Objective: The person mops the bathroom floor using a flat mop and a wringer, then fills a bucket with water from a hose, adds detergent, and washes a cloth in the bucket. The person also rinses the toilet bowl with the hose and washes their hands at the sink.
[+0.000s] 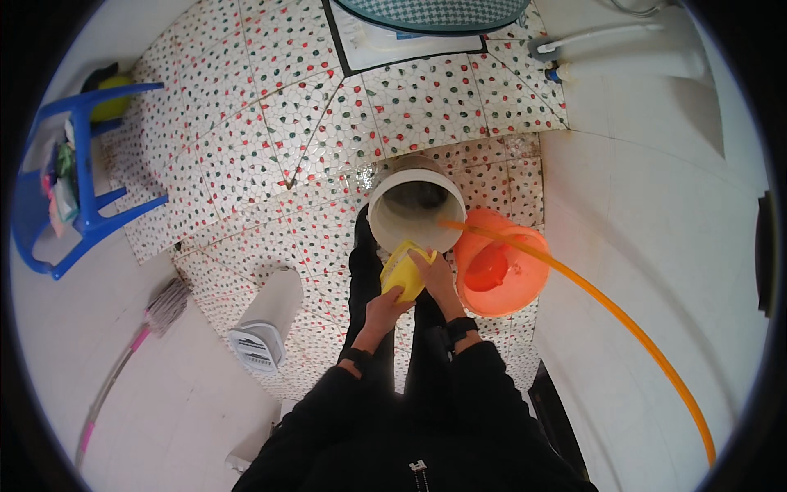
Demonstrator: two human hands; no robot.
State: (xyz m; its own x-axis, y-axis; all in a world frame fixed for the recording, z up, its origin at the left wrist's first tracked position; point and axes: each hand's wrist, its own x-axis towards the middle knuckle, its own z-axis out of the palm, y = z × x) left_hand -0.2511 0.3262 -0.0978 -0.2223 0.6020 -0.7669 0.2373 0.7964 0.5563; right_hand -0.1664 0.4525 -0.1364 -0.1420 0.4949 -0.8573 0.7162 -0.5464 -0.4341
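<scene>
A yellow, pouch-like item (pixel 403 273) is held between my two hands over the near rim of a white bucket (pixel 420 238); its exact kind is hard to make out. My left hand (pixel 385 312) grips its lower end, fingers closed round it. At its upper right edge, my right hand (pixel 434 277) is closed on it too. The bucket's mouth faces me, dark inside at the back. An orange hose (pixel 566 271) comes in from the right, and its end reaches over the bucket's opening.
Right of the white bucket stands an orange bucket (pixel 529 295) with a red scoop-like thing (pixel 485 271) inside. A narrow white bin (pixel 270 316) is on the tiled floor to the left. A mop (pixel 166 305) leans by the left wall, near a blue stool (pixel 86 197).
</scene>
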